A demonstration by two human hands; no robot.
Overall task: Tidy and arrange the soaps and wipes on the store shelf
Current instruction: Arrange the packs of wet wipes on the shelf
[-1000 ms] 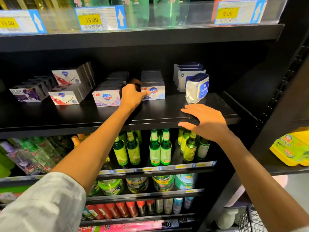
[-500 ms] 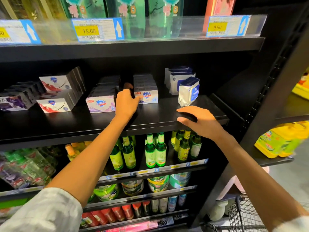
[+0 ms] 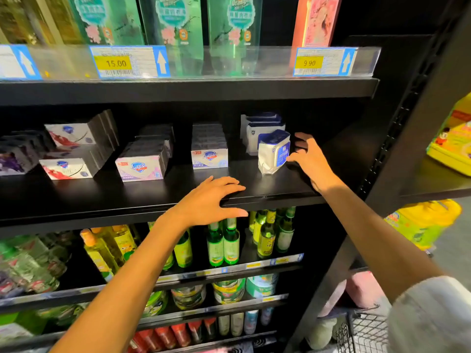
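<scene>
On the black middle shelf [image 3: 102, 200] stand rows of boxed soaps: a blue-shield white box [image 3: 209, 158], a pink-and-white box [image 3: 139, 170], and red-flower boxes [image 3: 66, 171] further left. A white-and-blue wipes pack [image 3: 273, 152] stands tilted in front of more wipes packs [image 3: 262, 123] at the back. My right hand [image 3: 309, 159] is open, fingers spread, its thumb touching the tilted pack's right side. My left hand [image 3: 211, 202] rests flat and open on the shelf's front edge, holding nothing.
Purple soap boxes [image 3: 12, 159] sit at the far left. Tall green bottles [image 3: 175, 29] and price tags [image 3: 127, 62] line the shelf above. Green glass bottles [image 3: 223, 245] fill the shelf below. Yellow packs [image 3: 451, 143] lie on the right-hand unit; a wire basket [image 3: 362, 332] is lower right.
My left hand drew back from between the soap rows to the shelf's front edge. My right hand left the shelf edge and reached up to the tilted wipes pack. The view shifted downward and closer.
</scene>
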